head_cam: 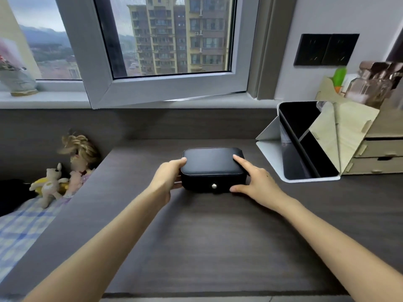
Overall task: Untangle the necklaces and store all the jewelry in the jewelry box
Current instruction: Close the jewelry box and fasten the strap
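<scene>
Jewelry box (212, 164) sits mid-desk (207, 247), lid down, snap button (214, 186) on the front face apparently fastened. Left hand (168, 177) grips the box's left end, fingers curled over the top edge. Right hand (257, 182) is spread, not clamped: index finger laid straight on the lid's right side, thumb against the lower front corner. No necklaces or other jewelry in view. They may be inside the box or out of frame, can't tell.

Risks, my read:
- Snap probably needs a firm pull. If the lid gets yanked with only the left hand bracing, the box could slide or tip on the smooth desk.
- If the jewelry is inside, a lid popping open fast could jolt the chains and tighten the tangle, or throw small pieces out.
- The desk's left edge drops to bedding with plush toys (52, 184). Anything small rolling that way would be hard to find.
- Propped tablet (305, 144) stands near on the right, so a wide sweep of the right arm could knock it over.
</scene>
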Action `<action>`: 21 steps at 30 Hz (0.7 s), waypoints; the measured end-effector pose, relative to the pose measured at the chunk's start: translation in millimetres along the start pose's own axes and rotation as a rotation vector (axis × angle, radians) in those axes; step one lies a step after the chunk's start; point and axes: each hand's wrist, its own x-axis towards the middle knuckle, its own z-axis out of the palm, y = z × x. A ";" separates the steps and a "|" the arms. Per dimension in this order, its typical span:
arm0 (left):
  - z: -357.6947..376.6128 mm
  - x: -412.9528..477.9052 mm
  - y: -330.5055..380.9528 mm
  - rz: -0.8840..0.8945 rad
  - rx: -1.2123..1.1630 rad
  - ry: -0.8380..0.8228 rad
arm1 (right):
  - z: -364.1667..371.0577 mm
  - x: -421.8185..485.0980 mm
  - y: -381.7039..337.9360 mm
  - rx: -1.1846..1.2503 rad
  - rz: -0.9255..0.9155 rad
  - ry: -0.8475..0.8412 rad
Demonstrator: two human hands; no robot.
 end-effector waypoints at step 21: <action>52.2 161.7 13.7 -0.063 0.101 0.007 | -0.3 133.3 80.4 0.088 0.133 -0.028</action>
